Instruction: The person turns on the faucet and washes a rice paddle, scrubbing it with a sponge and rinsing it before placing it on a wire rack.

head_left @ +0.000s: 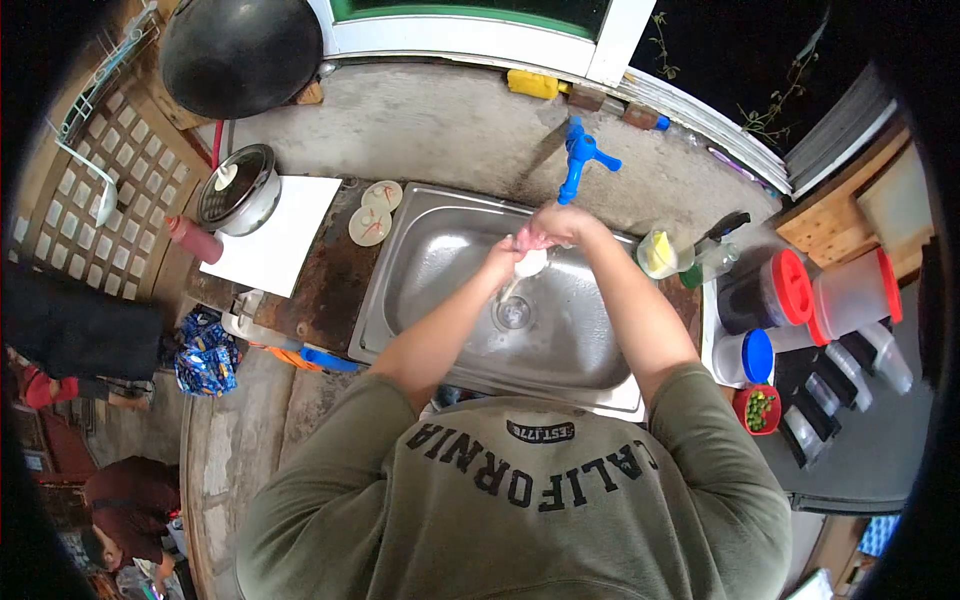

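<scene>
Both hands meet over the steel sink (pixel 455 212), just below the blue faucet (pixel 575 165). My left hand (pixel 501 262) is closed at the near left side of a small, white, rounded thing (pixel 531 264); I cannot tell what kind it is. From the right, my right hand (pixel 562 226) reaches under the spout, its fingers curled in against the left hand's fingers and the top of the white thing. Pink shows where the fingers meet. Below the hands lies the round drain (pixel 513 312), and the basin's metal is wet.
Two small plates (pixel 370 225) sit left of the sink, near a lidded pot (pixel 240 190) and a pink bottle (pixel 194 240). On the right stand a cup with something yellow (pixel 659 253), red-lidded containers (pixel 790 287) and a blue-lidded tub (pixel 743 357). Another person (pixel 130 510) is at lower left.
</scene>
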Available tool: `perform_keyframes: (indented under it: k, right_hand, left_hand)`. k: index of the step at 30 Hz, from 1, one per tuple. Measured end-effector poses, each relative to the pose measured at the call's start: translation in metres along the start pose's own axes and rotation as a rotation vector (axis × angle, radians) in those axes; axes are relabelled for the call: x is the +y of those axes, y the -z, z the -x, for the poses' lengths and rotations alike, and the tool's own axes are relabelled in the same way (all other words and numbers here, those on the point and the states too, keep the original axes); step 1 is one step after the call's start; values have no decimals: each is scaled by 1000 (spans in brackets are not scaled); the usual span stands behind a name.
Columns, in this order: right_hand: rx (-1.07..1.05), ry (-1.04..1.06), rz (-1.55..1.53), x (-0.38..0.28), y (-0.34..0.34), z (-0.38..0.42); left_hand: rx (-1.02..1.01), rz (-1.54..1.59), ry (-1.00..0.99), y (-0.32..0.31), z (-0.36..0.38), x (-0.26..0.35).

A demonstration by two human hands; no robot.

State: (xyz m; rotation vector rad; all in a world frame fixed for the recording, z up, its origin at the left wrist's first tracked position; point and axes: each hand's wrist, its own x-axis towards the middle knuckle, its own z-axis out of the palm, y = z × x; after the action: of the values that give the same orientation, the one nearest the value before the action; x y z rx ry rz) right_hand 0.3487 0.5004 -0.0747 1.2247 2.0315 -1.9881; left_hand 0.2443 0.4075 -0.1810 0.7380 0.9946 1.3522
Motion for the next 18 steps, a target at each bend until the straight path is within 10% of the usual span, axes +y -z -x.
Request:
perform_keyframes:
  k: [6,15,18]
  right_hand:
    - [258,97,27,19,17,25]
    - [224,81,-1187,21,-19,-57]
    - [152,-66,-1051,6,-20,-33]
  left_hand:
    - [-213,62,-95,-32,-18,-6]
    - [-68,-317,13,-23,-3,3]
    - [-89,-239,-62,9,-33,-43]
